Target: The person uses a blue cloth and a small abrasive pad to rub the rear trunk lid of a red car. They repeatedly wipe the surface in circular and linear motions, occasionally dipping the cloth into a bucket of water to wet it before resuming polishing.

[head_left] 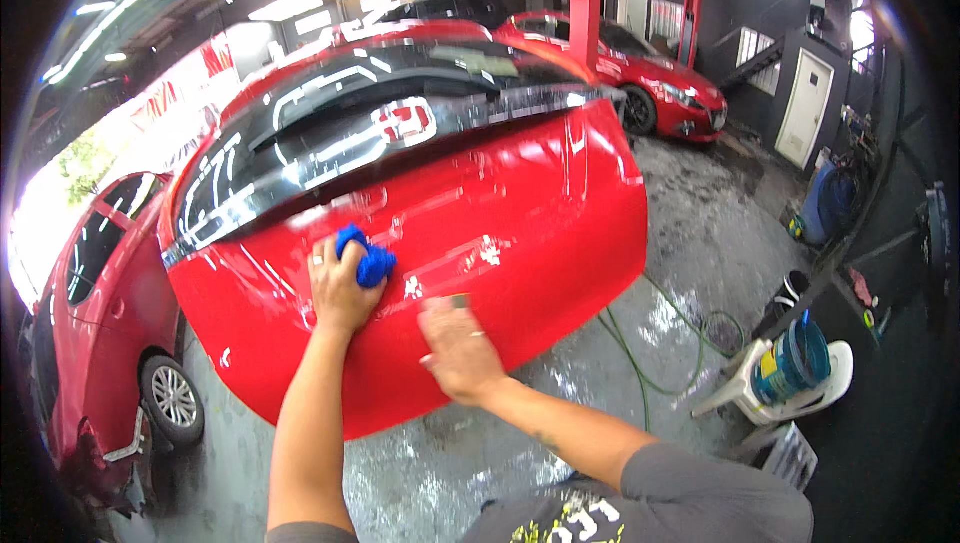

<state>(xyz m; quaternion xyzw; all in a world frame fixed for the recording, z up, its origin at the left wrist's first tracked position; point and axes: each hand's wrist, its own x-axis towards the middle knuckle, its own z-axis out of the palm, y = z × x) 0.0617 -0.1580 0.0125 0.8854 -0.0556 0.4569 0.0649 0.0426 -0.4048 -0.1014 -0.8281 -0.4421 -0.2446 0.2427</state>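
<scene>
A large glossy red car panel [530, 203] fills the middle of the view, with dark glass [330, 93] behind its far edge. On the panel's left half, my left hand [340, 288] is closed around a crumpled blue cloth [368, 257], which rests on the paint. My right hand [462, 351] is lower and to the right, low over the panel's near part and blurred by motion. A small grey-brown piece [458, 300] shows at its fingertips; its kind is unclear.
A darker red car [110, 293] stands close at the left. Green hose [645, 368] lies on the wet grey floor [570, 373]. At right, a teal bucket [800, 363] sits on a white plastic chair [840, 373]. Another red car [670, 93] is parked behind a red post [584, 3].
</scene>
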